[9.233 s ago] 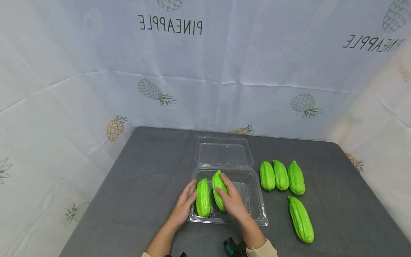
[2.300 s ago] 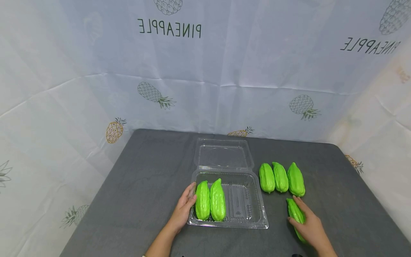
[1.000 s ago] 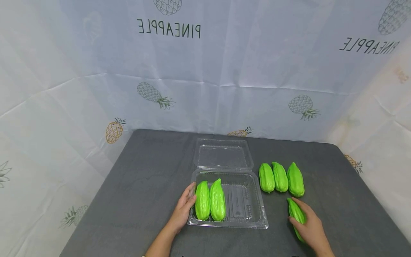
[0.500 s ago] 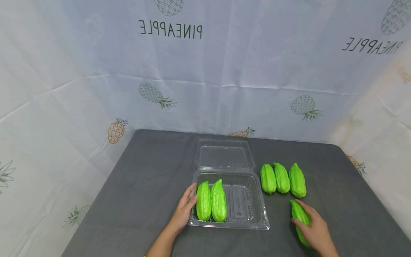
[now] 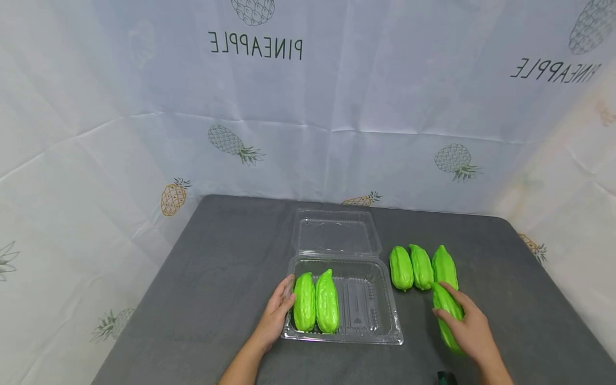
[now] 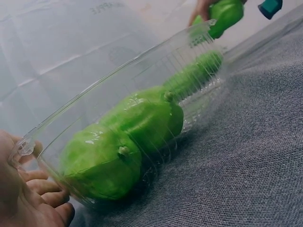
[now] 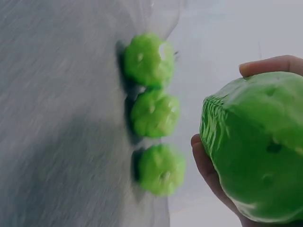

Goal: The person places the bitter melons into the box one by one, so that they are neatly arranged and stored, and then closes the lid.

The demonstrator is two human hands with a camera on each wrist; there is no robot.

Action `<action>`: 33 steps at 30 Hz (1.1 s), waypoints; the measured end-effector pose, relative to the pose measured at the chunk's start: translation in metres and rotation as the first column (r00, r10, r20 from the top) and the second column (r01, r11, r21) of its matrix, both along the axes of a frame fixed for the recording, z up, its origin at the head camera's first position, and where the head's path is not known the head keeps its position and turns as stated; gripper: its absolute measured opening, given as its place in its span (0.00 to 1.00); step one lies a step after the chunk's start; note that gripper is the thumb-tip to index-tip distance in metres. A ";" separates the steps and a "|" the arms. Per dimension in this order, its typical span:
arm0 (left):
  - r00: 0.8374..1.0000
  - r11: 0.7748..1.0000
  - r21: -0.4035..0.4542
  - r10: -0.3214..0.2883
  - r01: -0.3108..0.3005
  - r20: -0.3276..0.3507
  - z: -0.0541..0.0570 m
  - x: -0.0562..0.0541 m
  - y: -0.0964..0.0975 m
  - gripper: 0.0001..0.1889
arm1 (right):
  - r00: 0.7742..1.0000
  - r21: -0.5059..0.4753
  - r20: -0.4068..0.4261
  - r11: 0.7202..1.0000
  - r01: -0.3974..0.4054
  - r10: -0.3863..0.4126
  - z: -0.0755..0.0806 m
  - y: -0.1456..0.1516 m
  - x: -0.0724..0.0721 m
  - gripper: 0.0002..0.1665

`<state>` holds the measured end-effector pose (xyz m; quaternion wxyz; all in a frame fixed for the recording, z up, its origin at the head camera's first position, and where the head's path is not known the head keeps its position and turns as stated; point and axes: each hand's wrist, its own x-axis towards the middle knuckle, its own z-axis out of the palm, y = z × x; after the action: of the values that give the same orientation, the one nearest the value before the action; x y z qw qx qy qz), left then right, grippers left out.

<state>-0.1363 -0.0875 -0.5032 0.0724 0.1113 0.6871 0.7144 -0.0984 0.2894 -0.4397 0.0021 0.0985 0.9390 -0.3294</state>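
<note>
My right hand (image 5: 474,330) grips a bright green, ridged bitter melon (image 5: 447,315), fingers on one side and thumb on the other. In the right wrist view this bitter melon (image 7: 258,146) is raised off the table. My left hand (image 5: 275,315) holds the left side of a clear plastic clamshell container (image 5: 366,338), its thumb over the rim. Two more bitter melons lie side by side in the container's left half, the left one (image 5: 304,302) close to my thumb and the other (image 5: 328,302) to its right. The left wrist view shows their ends (image 6: 102,165) through the clear wall.
The container's lid (image 5: 335,232) lies folded back behind it. Three bitter melons stand in a row to its right: left (image 5: 401,268), middle (image 5: 421,267) and right (image 5: 444,264). All rest on a grey cloth-covered table (image 5: 231,256) before a pineapple-print curtain (image 5: 308,96).
The right hand has lifted the front bitter melon and moved it slightly away from me, towards the row. Earlier, the second melon was set down in the container. The left hand keeps its place.
</note>
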 end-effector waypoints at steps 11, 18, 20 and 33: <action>1.000 1.000 0.012 0.001 -0.001 0.007 -0.001 0.001 0.000 0.30 | 0.996 -0.223 -0.077 0.974 -0.050 0.034 0.016 -0.037 -0.017 0.37; 1.000 1.000 0.006 0.007 -0.007 0.002 -0.001 0.001 0.000 0.30 | 0.992 -0.295 -0.107 0.951 -0.090 0.061 0.019 -0.058 -0.025 0.36; 1.000 1.000 0.005 0.007 -0.007 0.001 -0.001 0.001 0.000 0.30 | 0.992 -0.297 -0.110 0.950 -0.095 0.064 0.020 -0.062 -0.026 0.35; 1.000 1.000 -0.011 0.006 -0.006 -0.004 -0.001 0.000 0.000 0.30 | 0.990 -0.334 -0.118 0.936 -0.115 0.080 0.016 -0.086 -0.032 0.35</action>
<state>-0.1360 -0.0873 -0.5043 0.0697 0.1101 0.6916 0.7105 -0.1308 0.2036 -0.4232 -0.0126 0.0329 0.8707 -0.4905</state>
